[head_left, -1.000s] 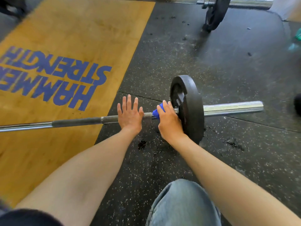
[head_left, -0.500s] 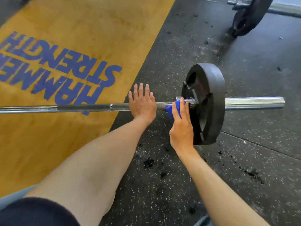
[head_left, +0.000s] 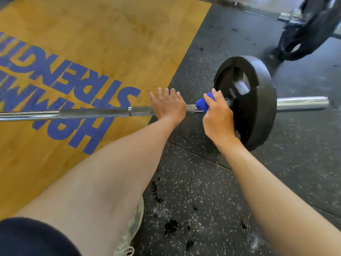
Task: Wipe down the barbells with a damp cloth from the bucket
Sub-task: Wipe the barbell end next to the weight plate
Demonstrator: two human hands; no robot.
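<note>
Right hand (head_left: 217, 117), still gripping the bunched blue cloth (head_left: 202, 104), has worked it along the steel barbell shaft (head_left: 92, 113) to the black plate (head_left: 258, 100), finishing this end, while the flat, open left hand (head_left: 168, 105) steadies the bar on the gym floor.

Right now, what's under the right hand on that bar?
A blue cloth wrapped around the barbell shaft, beside the black plate. The right hand grips it, hiding most of the cloth and the shaft beneath. The left hand rests flat on the shaft.
</note>
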